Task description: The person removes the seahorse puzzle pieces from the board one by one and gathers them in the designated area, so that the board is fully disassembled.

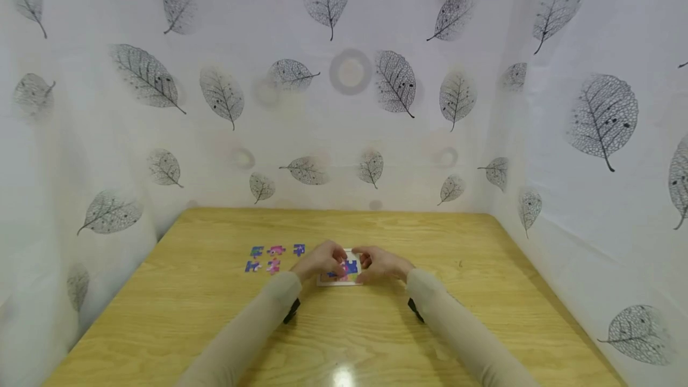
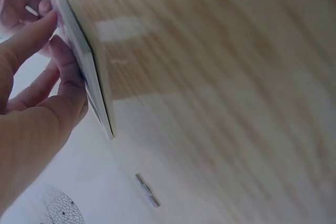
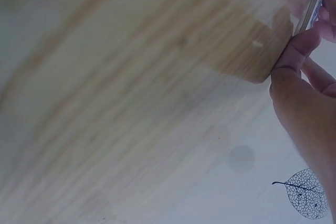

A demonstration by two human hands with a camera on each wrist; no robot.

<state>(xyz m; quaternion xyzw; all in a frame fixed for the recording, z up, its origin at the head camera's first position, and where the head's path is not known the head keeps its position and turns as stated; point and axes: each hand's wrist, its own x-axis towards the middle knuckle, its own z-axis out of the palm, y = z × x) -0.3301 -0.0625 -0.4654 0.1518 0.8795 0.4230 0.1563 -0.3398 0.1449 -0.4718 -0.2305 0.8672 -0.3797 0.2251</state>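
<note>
A shallow puzzle tray with a pale rim lies on the table, with several blue, pink and yellow puzzle pieces inside. My left hand is bent over the tray's left part, thumb and fingertips low at the pieces. Whether a piece sits between those fingertips is hidden. At the tray's right side, my right hand spans the rim, forefinger near the far corner and thumb at the near one. In the right wrist view its thumb touches the tray's edge.
Several loose puzzle pieces lie in two rough rows left of the tray. The wooden table ends at a leaf-print curtain at the back and on both sides.
</note>
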